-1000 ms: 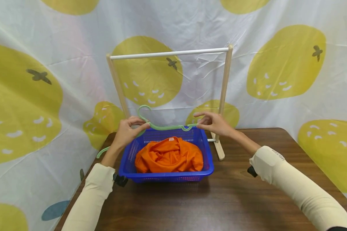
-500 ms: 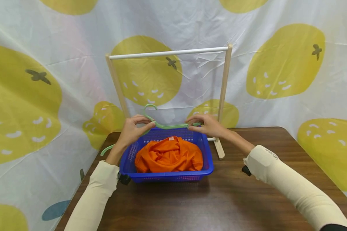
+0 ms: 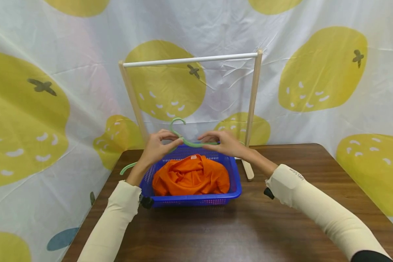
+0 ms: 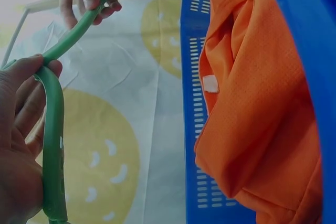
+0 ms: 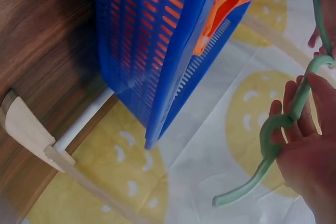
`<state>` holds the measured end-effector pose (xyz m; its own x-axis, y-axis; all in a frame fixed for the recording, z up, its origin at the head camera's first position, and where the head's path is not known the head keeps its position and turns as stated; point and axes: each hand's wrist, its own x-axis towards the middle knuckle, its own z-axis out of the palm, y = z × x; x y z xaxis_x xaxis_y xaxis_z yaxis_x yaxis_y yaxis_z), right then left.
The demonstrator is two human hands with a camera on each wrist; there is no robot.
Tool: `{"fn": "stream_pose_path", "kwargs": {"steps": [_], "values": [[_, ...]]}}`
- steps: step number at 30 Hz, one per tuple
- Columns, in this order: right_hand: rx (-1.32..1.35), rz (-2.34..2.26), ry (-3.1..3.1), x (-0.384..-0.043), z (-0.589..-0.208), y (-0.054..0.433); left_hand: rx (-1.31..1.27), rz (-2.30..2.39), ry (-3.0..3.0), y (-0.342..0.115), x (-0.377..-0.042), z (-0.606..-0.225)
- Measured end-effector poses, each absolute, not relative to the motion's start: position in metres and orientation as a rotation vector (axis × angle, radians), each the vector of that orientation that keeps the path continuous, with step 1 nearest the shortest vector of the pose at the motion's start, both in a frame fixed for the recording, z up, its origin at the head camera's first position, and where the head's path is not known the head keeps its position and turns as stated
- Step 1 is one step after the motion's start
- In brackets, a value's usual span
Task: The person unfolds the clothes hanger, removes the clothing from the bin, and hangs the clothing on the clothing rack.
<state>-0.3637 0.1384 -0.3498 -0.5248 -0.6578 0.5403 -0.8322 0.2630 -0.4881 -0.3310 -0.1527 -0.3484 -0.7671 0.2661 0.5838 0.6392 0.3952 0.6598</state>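
Observation:
A light green clothes hanger is held above the back of a blue basket, its hook upward. My left hand pinches it at the neck just below the hook, between thumb and fingers. Further right, my right hand grips one arm of the hanger, whose notched end sticks out past the palm in the right wrist view. The hanger's other end shows left of my left wrist. Inside the blue basket lies a bunched orange garment with a small white label, untouched by either hand.
Behind the basket stands a wooden rack with a white top rail; its right foot shows beside the basket. A brown wooden table carries everything. A white curtain with yellow fruit prints hangs behind.
The hanger and my left hand have shifted a little right. My right hand has slid left along the hanger's arm, closer to the left hand. The basket and garment stay put.

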Motion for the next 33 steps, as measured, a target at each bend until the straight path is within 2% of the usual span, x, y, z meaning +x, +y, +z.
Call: {"fn": "stream_pose_path", "kwargs": {"steps": [14,33], "values": [[1.406,1.218,-2.325,-0.361,-0.351,0.140,-0.842,-1.253,-2.384,-0.157,-0.323,-0.349],[1.264,1.255,-2.356,-0.365,-0.346,0.177,-0.750,-1.189,-2.512,-0.211,-0.310,-0.364]]}}
